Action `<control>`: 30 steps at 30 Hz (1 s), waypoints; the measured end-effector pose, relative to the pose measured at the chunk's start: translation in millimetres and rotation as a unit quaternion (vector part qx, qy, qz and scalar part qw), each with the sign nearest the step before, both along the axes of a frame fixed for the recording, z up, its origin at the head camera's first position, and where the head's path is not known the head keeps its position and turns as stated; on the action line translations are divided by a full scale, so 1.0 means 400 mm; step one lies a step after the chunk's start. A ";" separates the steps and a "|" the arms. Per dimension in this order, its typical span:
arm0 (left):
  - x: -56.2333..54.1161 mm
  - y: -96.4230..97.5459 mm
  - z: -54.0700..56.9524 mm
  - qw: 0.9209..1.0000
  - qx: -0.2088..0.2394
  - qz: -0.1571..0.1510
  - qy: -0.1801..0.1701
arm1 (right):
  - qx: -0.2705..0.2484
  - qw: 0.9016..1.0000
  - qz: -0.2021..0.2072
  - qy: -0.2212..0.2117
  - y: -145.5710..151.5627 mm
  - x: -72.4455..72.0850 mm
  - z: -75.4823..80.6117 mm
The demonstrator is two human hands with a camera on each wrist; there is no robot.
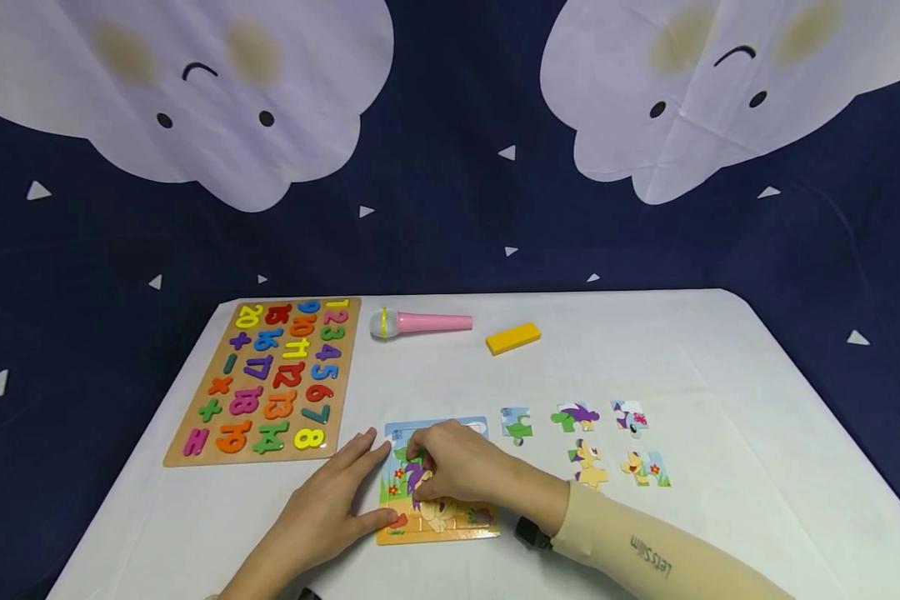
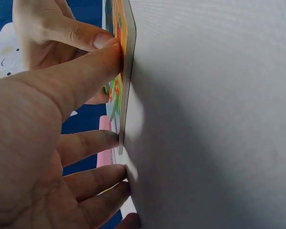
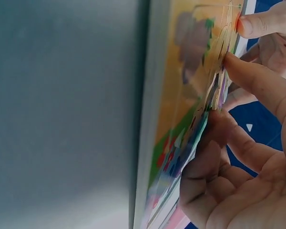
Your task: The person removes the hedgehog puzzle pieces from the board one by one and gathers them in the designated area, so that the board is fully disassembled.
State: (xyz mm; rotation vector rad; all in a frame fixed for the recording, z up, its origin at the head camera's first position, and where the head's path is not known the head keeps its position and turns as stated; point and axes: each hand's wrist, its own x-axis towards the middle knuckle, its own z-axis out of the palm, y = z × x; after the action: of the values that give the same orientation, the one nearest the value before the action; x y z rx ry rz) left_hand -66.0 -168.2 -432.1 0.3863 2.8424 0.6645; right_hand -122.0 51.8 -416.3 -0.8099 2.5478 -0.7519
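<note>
Navy backdrop point(image 1: 450, 175) behind white table point(image 1: 727, 367). Steadying puzzle board point(image 1: 465, 533) at table's near middle with left hand point(image 1: 324, 502), fingers extended; pinching puzzle piece point(image 3: 220, 89) on it with right hand point(image 1: 463, 460). Probably best: align tabs, press evenly.

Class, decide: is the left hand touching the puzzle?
Touching. The left wrist view shows the left hand resting its thumb on the puzzle.
</note>
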 end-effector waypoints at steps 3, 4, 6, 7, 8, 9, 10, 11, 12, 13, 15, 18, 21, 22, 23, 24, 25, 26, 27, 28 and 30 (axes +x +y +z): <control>0.000 0.003 -0.001 1.000 -0.001 -0.001 0.002 | 0.011 1.000 0.000 0.014 -0.001 0.003 0.004; 0.000 0.004 -0.002 1.000 -0.002 0.000 0.002 | 0.013 1.000 0.000 0.018 -0.002 0.004 0.005; -0.001 0.005 -0.002 1.000 -0.003 0.001 0.003 | 0.018 1.000 0.000 0.023 -0.003 0.006 0.007; -0.001 0.005 -0.002 1.000 -0.002 0.002 0.003 | 0.020 1.000 0.000 0.023 -0.003 0.007 0.008; -0.002 0.006 -0.002 1.000 -0.002 0.003 0.001 | 0.021 1.000 0.000 0.023 -0.004 0.008 0.008; -0.002 0.006 -0.001 1.000 -0.002 0.003 0.000 | 0.023 0.999 -0.001 0.022 -0.005 0.008 0.008; -0.002 0.006 -0.002 1.000 -0.002 0.004 -0.002 | 0.024 0.999 -0.002 0.022 -0.006 0.009 0.009; -0.002 0.007 -0.002 1.000 -0.001 0.004 -0.004 | 0.025 0.999 -0.002 0.022 -0.007 0.010 0.010; -0.002 0.006 -0.002 1.000 -0.001 0.004 -0.005 | 0.026 0.999 -0.002 0.023 -0.008 0.010 0.010; -0.001 0.006 -0.001 1.000 -0.001 0.004 -0.004 | 0.027 0.999 -0.002 0.024 -0.009 0.011 0.010; 0.000 0.004 0.000 1.000 -0.001 0.002 -0.003 | 0.029 0.999 -0.002 0.028 -0.010 0.011 0.011; -0.001 0.002 0.002 1.000 0.000 0.000 0.001 | 0.027 0.999 -0.002 0.033 -0.010 0.012 0.011; -0.002 0.000 0.003 1.000 0.002 -0.001 0.002 | 0.022 0.999 0.000 0.038 -0.009 0.011 0.010; -0.002 0.000 0.003 1.000 0.002 -0.001 0.001 | 0.019 0.999 0.002 0.039 -0.008 0.011 0.009; -0.002 0.000 0.003 1.000 0.002 -0.001 0.001 | 0.017 0.999 0.003 0.041 -0.008 0.011 0.009; -0.002 0.000 0.003 1.000 0.002 -0.001 0.001 | 0.014 0.999 0.005 0.042 -0.007 0.011 0.009; -0.002 0.000 0.003 1.000 0.002 -0.002 0.002 | 0.012 0.999 0.007 0.043 -0.006 0.012 0.009; -0.002 0.000 0.003 1.000 0.003 -0.002 0.003 | 0.009 0.999 0.008 0.042 -0.005 0.012 0.009; -0.002 0.000 0.002 1.000 0.002 -0.002 0.004 | 0.008 0.999 0.009 0.041 -0.004 0.012 0.009; -0.002 -0.001 0.001 1.000 0.002 -0.003 0.005 | 0.007 0.999 0.010 0.040 -0.004 0.013 0.009; -0.001 -0.002 0.000 1.000 0.002 -0.004 0.008 | 0.006 0.999 0.013 0.038 -0.003 0.013 0.009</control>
State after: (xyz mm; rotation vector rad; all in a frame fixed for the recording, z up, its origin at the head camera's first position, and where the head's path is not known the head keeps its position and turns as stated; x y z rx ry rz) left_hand -66.3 -168.9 -432.0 0.4065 2.8532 0.6677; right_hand -117.0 50.8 -412.8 -0.8826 2.6011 -0.7103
